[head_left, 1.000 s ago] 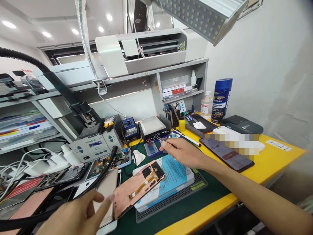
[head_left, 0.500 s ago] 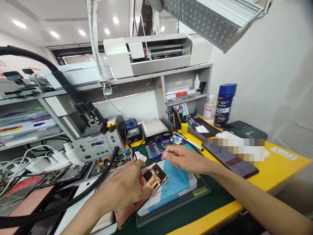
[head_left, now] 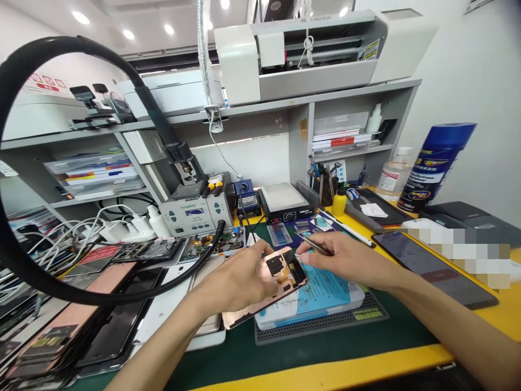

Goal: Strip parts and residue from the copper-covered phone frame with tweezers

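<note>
My left hand [head_left: 240, 279] is closed around a phone display panel [head_left: 290, 271], its copper-coloured back with black patches and a gold flex cable facing up. The panel is tilted, and its upper end lies over a blue and white box [head_left: 325, 296]. Between the fingers of my right hand [head_left: 345, 258] is a slim metal tool that looks like tweezers [head_left: 316, 243], tip pointing up and left. That hand is just right of the panel's upper end; whether a fingertip touches the panel I cannot tell.
The box sits on a grey perforated pad [head_left: 309, 334] over a green mat [head_left: 228, 364]. Phones and panels [head_left: 106, 282] are stacked at the left, under a looping black hose [head_left: 122, 298]. A large phone [head_left: 435, 271] lies at right, near a blue spray can [head_left: 437, 163].
The camera view has swung left and down. The tool in my right hand now lies more along the fingers, its tip up and left. My left hand still holds the panel.
</note>
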Action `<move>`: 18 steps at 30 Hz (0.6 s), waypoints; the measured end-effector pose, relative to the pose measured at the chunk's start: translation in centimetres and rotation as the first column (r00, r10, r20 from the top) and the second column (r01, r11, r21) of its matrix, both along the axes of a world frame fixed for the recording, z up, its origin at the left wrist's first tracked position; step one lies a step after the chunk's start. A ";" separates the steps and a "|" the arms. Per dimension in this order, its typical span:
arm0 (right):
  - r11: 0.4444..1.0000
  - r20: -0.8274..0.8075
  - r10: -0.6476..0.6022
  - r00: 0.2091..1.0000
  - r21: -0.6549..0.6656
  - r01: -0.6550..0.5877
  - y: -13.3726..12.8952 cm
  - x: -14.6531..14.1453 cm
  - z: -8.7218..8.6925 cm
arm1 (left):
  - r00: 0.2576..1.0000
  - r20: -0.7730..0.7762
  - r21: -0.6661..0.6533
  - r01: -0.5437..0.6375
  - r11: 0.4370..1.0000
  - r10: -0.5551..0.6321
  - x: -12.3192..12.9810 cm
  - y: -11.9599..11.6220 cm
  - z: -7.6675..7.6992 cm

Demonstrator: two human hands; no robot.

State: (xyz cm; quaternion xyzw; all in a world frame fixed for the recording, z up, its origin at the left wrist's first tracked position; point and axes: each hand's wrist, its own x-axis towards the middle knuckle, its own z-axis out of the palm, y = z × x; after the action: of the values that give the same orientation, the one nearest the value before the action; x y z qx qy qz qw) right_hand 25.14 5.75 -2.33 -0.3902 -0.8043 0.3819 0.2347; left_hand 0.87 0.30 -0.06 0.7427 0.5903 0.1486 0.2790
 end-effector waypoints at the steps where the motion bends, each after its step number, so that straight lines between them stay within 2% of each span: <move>1: 1.000 0.005 0.003 1.000 -0.010 -0.003 0.0 0.0 0.0 | 1.000 0.030 -0.002 0.006 1.000 -0.006 -0.1 0.0 0.1; 5: 0.997 -0.004 -0.022 1.000 -0.070 0.021 0.0 -0.1 -0.2 | 0.985 0.166 -0.016 0.043 0.999 -0.040 -0.6 -0.1 0.8; 8: 0.986 -0.079 -0.056 0.995 -0.163 0.043 0.0 -0.1 -0.1 | 0.964 0.260 -0.029 0.066 0.997 -0.056 -1.0 -0.1 1.1; 13: 0.922 -0.223 -0.023 0.975 -0.381 -0.065 -0.5 -0.6 0.0 | 0.948 0.312 -0.058 0.079 0.995 -0.057 -1.1 -0.2 0.9; 14: 0.912 -0.272 -0.051 0.961 -0.404 -0.066 -0.6 -0.7 -0.1 | 0.954 0.298 -0.010 0.036 0.999 -0.032 -1.1 -0.3 0.8; 15: 0.902 -0.326 -0.091 0.941 -0.428 -0.061 -0.7 -0.9 -0.2 | 0.960 0.280 0.095 -0.032 0.995 0.004 -1.0 -0.5 0.8; 16: 0.892 -0.381 -0.140 0.914 -0.449 -0.050 -0.8 -1.0 -0.3 | 0.963 0.261 0.259 -0.130 0.957 0.060 -0.8 -0.8 0.8; 17: 0.880 -0.435 -0.193 0.880 -0.474 -0.041 -0.8 -1.2 -0.4 | 0.958 0.263 0.451 -0.226 0.863 0.113 -0.6 -1.2 0.9; 18: 0.874 -0.469 -0.232 0.852 -0.485 -0.029 -0.9 -1.3 -0.5 | 0.948 0.285 0.611 -0.294 0.735 0.143 -0.3 -1.7 0.9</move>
State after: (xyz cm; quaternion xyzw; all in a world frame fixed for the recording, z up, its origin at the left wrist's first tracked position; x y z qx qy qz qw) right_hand 23.84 4.89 -2.86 -0.3629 -0.5712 0.6433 0.3579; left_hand 0.59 -1.38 0.85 0.6968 0.5521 0.4552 0.0497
